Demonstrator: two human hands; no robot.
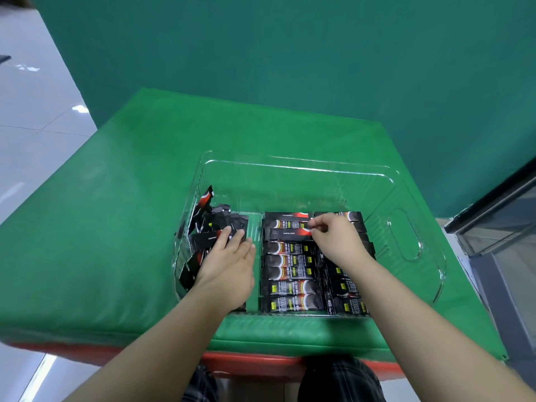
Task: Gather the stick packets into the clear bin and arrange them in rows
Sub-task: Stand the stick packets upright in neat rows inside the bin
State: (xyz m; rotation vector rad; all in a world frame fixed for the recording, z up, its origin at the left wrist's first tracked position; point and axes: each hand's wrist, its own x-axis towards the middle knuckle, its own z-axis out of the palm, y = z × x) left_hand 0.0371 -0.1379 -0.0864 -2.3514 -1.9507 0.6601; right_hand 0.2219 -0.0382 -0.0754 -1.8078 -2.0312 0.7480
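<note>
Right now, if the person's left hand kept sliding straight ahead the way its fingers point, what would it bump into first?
Most likely the loose stick packets heaped at the bin's left end: the left hand lies flat with its fingertips already on them. Beyond that heap comes the far wall of the clear bin, though depth is hard to judge here.

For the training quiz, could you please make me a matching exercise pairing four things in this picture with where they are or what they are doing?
Things:
1. left hand
2. right hand
3. loose pile
4. neat rows

States:
A. lying flat, side by side, in the middle of the bin
B. pinching a packet at the far end of a row
C. jumbled at the bin's left end
D. fingers straight, resting on jumbled packets

Pairs: 1-D, 2-B, 3-C, 4-A
</note>
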